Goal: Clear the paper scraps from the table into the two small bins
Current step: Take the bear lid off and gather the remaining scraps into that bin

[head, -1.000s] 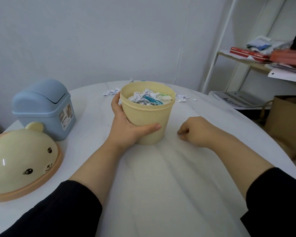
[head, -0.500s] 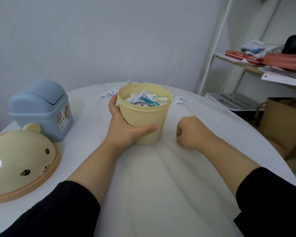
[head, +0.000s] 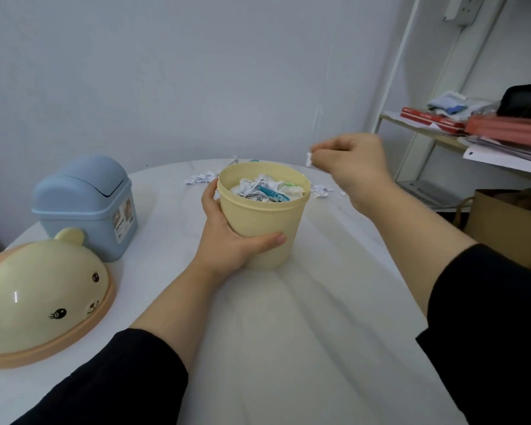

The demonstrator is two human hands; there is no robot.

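A lidless yellow bin [head: 267, 228] stands mid-table, filled with crumpled paper and a teal wrapper. My left hand [head: 227, 240] grips its left side, thumb across the front. My right hand [head: 350, 162] is raised above and to the right of the bin's rim and pinches a small white paper scrap [head: 309, 159] in its fingertips. A blue bin [head: 86, 204] with a swing lid stands at the left. More paper scraps [head: 201, 178] lie behind the yellow bin on the left, and others [head: 322, 190] on its right.
A cream bear-face lid [head: 40, 299] with an orange rim lies at the near left on the white round table [head: 288, 348]. A shelf [head: 460, 130] with books and papers and a brown paper bag [head: 509, 225] stand at the right. A wall is close behind.
My right hand has lifted from the table beside the bin to above its right rim, now with a small scrap pinched in the fingertips. My left hand stays on the yellow bin.
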